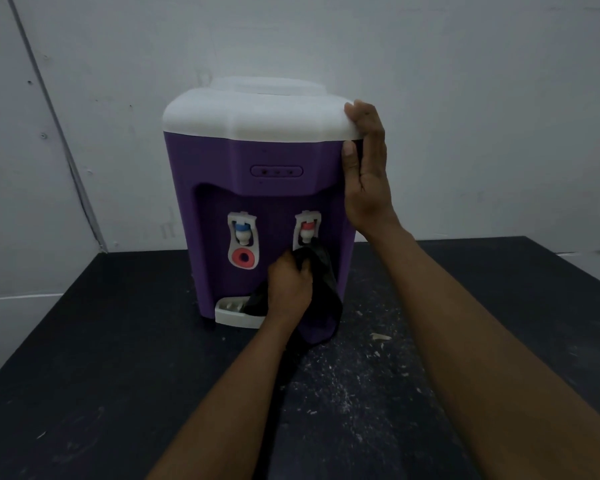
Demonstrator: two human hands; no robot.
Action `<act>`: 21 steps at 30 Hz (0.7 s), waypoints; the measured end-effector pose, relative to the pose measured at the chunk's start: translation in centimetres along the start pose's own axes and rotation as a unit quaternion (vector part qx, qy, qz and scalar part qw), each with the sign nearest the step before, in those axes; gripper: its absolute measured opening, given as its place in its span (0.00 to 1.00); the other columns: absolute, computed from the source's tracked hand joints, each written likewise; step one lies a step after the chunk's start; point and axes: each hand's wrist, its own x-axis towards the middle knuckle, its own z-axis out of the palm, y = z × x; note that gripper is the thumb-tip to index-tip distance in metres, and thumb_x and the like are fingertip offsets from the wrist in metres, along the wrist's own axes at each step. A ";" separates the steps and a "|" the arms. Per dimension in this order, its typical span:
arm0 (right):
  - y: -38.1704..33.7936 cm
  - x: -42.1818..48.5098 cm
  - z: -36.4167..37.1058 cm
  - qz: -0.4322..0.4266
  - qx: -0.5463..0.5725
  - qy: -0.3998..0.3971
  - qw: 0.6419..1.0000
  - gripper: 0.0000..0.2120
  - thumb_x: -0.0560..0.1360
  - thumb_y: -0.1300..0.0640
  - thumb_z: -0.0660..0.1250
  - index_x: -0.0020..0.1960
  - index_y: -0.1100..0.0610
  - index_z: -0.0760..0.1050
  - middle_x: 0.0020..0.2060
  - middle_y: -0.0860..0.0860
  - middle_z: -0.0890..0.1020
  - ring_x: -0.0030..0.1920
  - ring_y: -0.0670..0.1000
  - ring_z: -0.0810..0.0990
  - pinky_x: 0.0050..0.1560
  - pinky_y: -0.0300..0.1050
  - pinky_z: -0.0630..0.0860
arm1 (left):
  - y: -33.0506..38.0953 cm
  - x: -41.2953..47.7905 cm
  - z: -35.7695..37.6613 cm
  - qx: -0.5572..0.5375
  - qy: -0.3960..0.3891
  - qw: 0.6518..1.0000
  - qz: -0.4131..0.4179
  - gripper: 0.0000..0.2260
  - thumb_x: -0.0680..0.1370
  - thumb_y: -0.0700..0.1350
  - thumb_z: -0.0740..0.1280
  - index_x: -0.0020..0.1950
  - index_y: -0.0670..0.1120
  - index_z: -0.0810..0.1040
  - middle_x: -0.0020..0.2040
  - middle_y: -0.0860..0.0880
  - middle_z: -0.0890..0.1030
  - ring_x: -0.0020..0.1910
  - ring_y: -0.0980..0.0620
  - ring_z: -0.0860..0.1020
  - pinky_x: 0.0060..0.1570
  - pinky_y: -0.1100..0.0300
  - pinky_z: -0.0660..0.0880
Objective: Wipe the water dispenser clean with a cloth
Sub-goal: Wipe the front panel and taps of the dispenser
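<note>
Table (84, 341), left hand (288, 289) grips cloth (326, 296) (right (368, 188): dispenser (222, 161))

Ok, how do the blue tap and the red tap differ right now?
The blue tap has a blue cap, the red tap a red one. The blue tap shows whole, with a coral ring under it; the red tap's lower part is hidden behind the black cloth in the left hand's grip. Both sit in white frames, level with each other, in the front recess of the purple dispenser.
</note>
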 end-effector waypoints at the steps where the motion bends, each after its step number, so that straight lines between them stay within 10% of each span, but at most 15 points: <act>1: 0.0 0.0 0.0 -0.001 0.001 0.001 1.000 0.20 0.87 0.62 0.55 0.78 0.60 0.62 0.77 0.53 0.62 0.80 0.56 0.60 0.80 0.58 0.59 | -0.1 -0.1 -0.3 0.021 -0.006 1.000 0.013 0.16 0.83 0.36 0.61 0.35 0.46 0.66 0.31 0.51 0.71 0.28 0.57 0.68 0.25 0.68 0.66; 9: 0.3 0.0 -0.2 -0.002 -0.006 -0.009 1.000 0.20 0.87 0.60 0.54 0.78 0.52 0.59 0.77 0.50 0.61 0.80 0.55 0.60 0.79 0.59 0.61 | -1.3 -0.3 -2.6 0.099 -0.065 0.989 0.084 0.08 0.82 0.33 0.58 0.51 0.37 0.76 0.37 0.42 0.80 0.33 0.45 0.77 0.34 0.55 0.73; 21: -2.0 -3.1 0.4 0.092 -0.016 0.027 0.995 0.25 0.87 0.57 0.57 0.82 0.58 0.57 0.83 0.54 0.52 0.82 0.51 0.51 0.82 0.50 0.54 | 1.5 -2.2 -7.7 0.219 -0.013 0.969 0.111 0.16 0.77 0.48 0.71 0.32 0.44 0.73 0.27 0.51 0.74 0.26 0.56 0.71 0.25 0.62 0.63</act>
